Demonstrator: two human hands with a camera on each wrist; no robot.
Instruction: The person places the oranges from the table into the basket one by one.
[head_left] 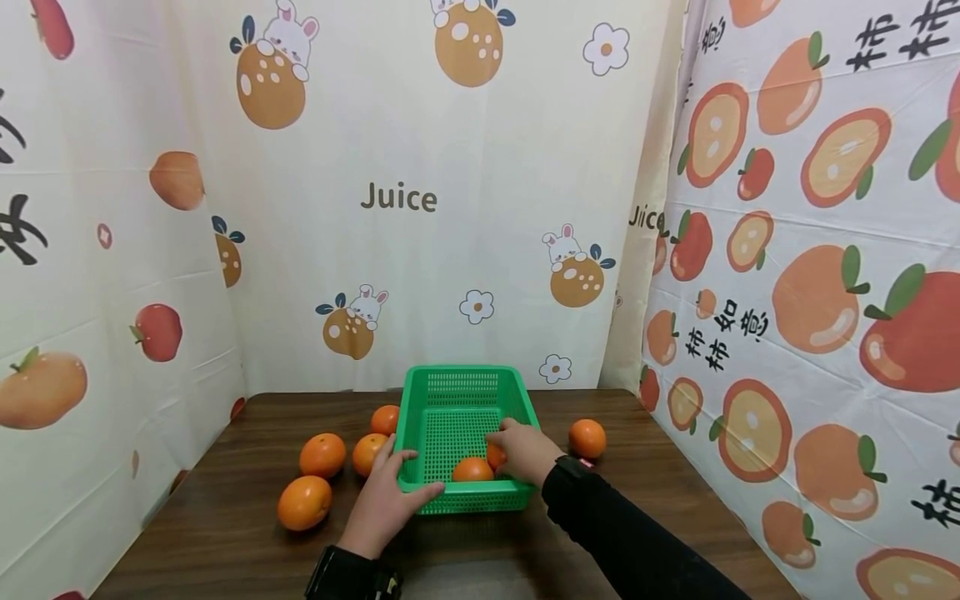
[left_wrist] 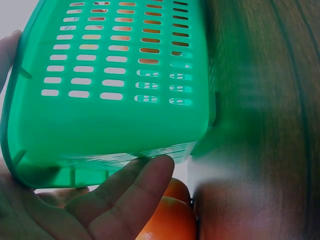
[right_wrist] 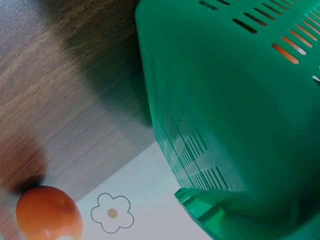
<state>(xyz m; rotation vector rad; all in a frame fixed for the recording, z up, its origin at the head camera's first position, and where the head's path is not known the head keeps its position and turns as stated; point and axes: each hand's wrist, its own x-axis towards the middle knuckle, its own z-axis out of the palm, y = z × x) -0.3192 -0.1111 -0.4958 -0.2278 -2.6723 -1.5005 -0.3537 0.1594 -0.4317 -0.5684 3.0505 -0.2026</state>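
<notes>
"Which step is it?"
"Seemingly loading: the left hand (head_left: 384, 503), fingers spread, is gripping the near left corner of the green basket (head_left: 483, 501); the right hand (head_left: 528, 454) is pinching one orange (head_left: 495, 457) inside, near right, beside another orange (head_left: 473, 470)."
"Next?"
"Likely releasing, then reaching for loose oranges (head_left: 304, 503) on the left."

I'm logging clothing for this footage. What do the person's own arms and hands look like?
The bare left hand and bare right hand wear no gloves. The right arm's long black sleeve looks plain, with a black band at the wrist. The left wrist has a black cuff or strap with small pale marks, too small to read. No cables show.
</notes>
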